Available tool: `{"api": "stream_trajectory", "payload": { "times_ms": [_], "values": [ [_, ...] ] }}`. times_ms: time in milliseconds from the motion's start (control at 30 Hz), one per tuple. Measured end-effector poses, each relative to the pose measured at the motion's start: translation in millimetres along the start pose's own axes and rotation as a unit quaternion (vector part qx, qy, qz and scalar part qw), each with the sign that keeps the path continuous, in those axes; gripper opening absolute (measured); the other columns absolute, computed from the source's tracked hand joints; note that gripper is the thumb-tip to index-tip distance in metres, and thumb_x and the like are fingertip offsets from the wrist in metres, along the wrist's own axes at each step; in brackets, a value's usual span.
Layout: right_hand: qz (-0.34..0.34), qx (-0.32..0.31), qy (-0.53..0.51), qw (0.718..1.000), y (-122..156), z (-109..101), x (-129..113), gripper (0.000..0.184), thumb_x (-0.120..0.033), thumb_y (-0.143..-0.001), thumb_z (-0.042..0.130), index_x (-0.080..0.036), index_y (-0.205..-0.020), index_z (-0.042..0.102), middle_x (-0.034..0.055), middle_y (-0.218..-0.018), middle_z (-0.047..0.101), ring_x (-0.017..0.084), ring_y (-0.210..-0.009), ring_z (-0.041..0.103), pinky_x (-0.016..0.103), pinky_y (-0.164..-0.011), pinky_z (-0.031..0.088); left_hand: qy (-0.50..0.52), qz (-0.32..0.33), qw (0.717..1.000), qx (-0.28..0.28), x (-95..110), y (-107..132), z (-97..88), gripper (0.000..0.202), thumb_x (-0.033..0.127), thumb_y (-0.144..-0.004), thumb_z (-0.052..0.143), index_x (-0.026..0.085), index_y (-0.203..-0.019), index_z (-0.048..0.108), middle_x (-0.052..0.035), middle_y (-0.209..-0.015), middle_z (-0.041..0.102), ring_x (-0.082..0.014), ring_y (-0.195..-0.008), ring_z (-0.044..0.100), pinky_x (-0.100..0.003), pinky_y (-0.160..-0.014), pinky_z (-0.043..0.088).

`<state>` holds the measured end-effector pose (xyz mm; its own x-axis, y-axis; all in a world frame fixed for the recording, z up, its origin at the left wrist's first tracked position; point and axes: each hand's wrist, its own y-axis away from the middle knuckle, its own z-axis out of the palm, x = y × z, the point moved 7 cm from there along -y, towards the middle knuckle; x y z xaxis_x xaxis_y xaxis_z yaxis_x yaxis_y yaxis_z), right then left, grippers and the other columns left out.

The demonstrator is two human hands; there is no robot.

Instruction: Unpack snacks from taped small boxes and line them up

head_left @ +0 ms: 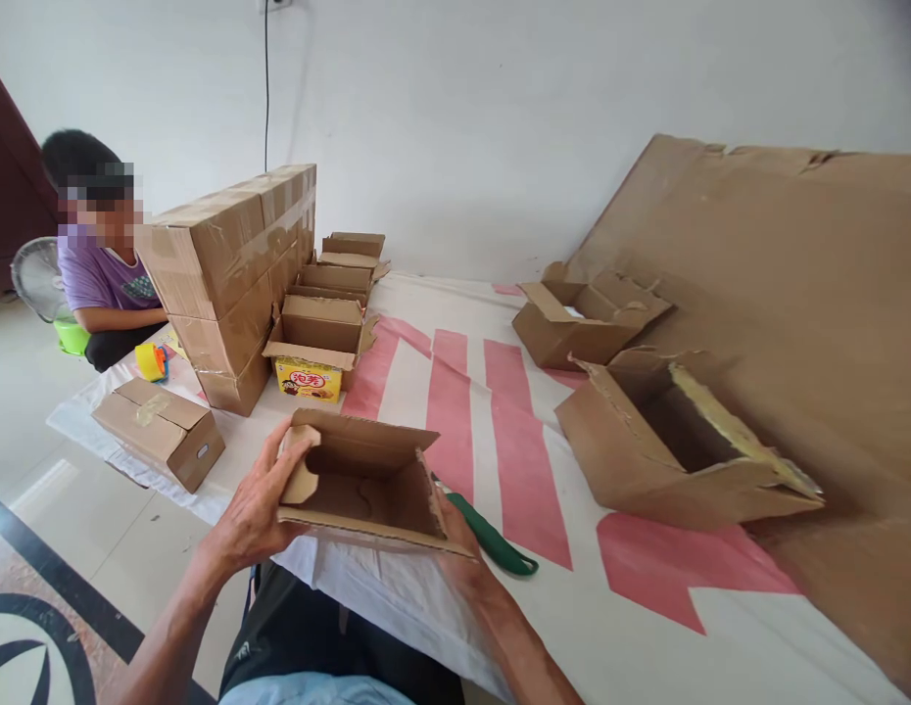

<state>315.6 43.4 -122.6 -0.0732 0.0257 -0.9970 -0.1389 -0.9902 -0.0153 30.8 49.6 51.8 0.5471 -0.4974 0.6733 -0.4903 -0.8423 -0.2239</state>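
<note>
An empty cardboard box (374, 494) with its top flaps up is held between my two hands at the table's front edge. My left hand (261, 499) grips its left end, thumb over a small folded flap. Around the right end, my right hand (459, 543) is closed, its fingers partly hidden by the cardboard. Just right of that hand lies a tool with a green handle (496, 539); its other end is mostly covered. Beyond the box stands a yellow printed snack carton (309, 380).
Stacked taped boxes (235, 264) rise at left, beside a row of open boxes (315, 328). A closed box (158, 431) and a tape roll (151, 362) sit near a seated person (107, 274). Open boxes (676, 441) stand at right against a large cardboard sheet (793, 294).
</note>
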Motion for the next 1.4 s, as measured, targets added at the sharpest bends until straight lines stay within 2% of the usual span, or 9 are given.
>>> {"api": "stream_trajectory", "payload": {
  "times_ms": [133, 333, 500, 633, 800, 933, 1033, 1233, 1400],
  "values": [
    [0.016, -0.078, 0.042, 0.996, 9, 21, -17, 0.076, -0.077, -0.098, 0.054, -0.033, -0.16, 0.056, 0.0045, -0.168, 0.051, 0.033, -0.162, 0.036, 0.058, -0.135, 0.027, -0.001, -0.019, 0.999, 0.044, -37, 33, -5.3, 0.087, 0.021, -0.091, 0.077, 0.038, -0.167, 0.038, -0.0112, -0.181, 0.021, -0.0395, -0.163, 0.033, -0.057, -0.128, 0.041],
    [-0.008, -0.186, 0.025, 0.982, 10, 54, -45, 0.08, -0.072, -0.102, 0.052, -0.036, -0.17, 0.035, 0.0061, -0.176, 0.037, 0.032, -0.165, 0.03, 0.055, -0.13, 0.037, 0.035, -0.043, 0.995, 0.08, -64, 42, -26.4, 0.081, 0.038, -0.092, 0.081, 0.037, -0.164, 0.045, -0.012, -0.179, 0.03, -0.0382, -0.164, 0.032, -0.058, -0.131, 0.033],
    [-0.082, -0.17, 0.048, 0.981, -1, 67, -70, 0.072, -0.066, -0.106, 0.052, -0.037, -0.17, 0.036, 0.0039, -0.176, 0.038, 0.03, -0.161, 0.037, 0.054, -0.133, 0.031, 0.104, -0.089, 0.98, 0.142, -94, 31, -54.8, 0.089, 0.051, -0.076, 0.093, 0.029, -0.155, 0.059, -0.0123, -0.165, 0.054, -0.0402, -0.159, 0.041, -0.058, -0.133, 0.031],
    [-0.094, -0.161, 0.056, 0.981, -4, 68, -81, 0.064, -0.057, -0.108, 0.051, -0.038, -0.169, 0.039, 0.0029, -0.175, 0.041, 0.028, -0.162, 0.036, 0.055, -0.134, 0.029, 0.165, -0.168, 0.954, 0.187, -118, 35, -63.7, 0.094, 0.049, -0.064, 0.098, 0.029, -0.149, 0.064, -0.0093, -0.157, 0.063, -0.0443, -0.153, 0.047, -0.056, -0.126, 0.044],
    [-0.104, -0.177, 0.068, 0.976, 0, 67, -90, 0.072, -0.045, -0.105, 0.061, -0.038, -0.171, 0.033, 0.005, -0.176, 0.037, 0.029, -0.161, 0.036, 0.057, -0.133, 0.028, 0.21, -0.178, 0.94, 0.2, -110, 39, -61.2, 0.089, 0.044, -0.068, 0.095, 0.029, -0.149, 0.062, -0.0095, -0.158, 0.061, -0.0437, -0.149, 0.052, -0.05, -0.114, 0.058],
    [-0.142, -0.183, 0.093, 0.968, 2, 69, -95, 0.107, -0.054, -0.087, 0.084, -0.033, -0.173, 0.025, 0.0109, -0.176, 0.036, 0.036, -0.16, 0.036, 0.059, -0.131, 0.031, 0.153, -0.144, 0.958, 0.194, -100, 36, -62.7, 0.077, 0.048, -0.071, 0.094, 0.03, -0.139, 0.063, -0.0097, -0.159, 0.058, -0.0396, -0.151, 0.051, -0.052, -0.12, 0.051],
    [-0.164, -0.174, 0.113, 0.964, 2, 72, -95, 0.126, -0.056, -0.075, 0.094, -0.033, -0.174, 0.02, 0.0128, -0.175, 0.035, 0.039, -0.16, 0.035, 0.058, -0.131, 0.032, 0.112, -0.15, 0.966, 0.18, -103, 34, -64.7, 0.074, 0.051, -0.072, 0.094, 0.03, -0.134, 0.061, -0.0092, -0.152, 0.06, -0.0358, -0.141, 0.06, -0.049, -0.111, 0.058],
    [-0.167, -0.135, 0.138, 0.967, 1, 76, -81, 0.135, -0.049, -0.073, 0.098, -0.034, -0.176, 0.012, 0.0144, -0.178, 0.029, 0.04, -0.163, 0.029, 0.06, -0.132, 0.029, 0.065, -0.158, 0.958, 0.229, -108, 34, -78.3, 0.085, 0.05, -0.056, 0.101, 0.03, -0.127, 0.06, -0.0074, -0.139, 0.06, -0.0326, -0.119, 0.068, -0.04, -0.082, 0.07],
    [-0.191, -0.135, 0.144, 0.962, 1, 79, -82, 0.137, -0.046, -0.07, 0.099, -0.034, -0.176, 0.012, 0.0139, -0.178, 0.029, 0.041, -0.163, 0.028, 0.062, -0.132, 0.027, 0.099, -0.218, 0.941, 0.238, -114, 39, -81.9, 0.1, 0.05, -0.045, 0.105, 0.03, -0.129, 0.056, -0.0046, -0.131, 0.062, -0.0287, -0.103, 0.072, -0.041, -0.077, 0.07]
  ]
}}
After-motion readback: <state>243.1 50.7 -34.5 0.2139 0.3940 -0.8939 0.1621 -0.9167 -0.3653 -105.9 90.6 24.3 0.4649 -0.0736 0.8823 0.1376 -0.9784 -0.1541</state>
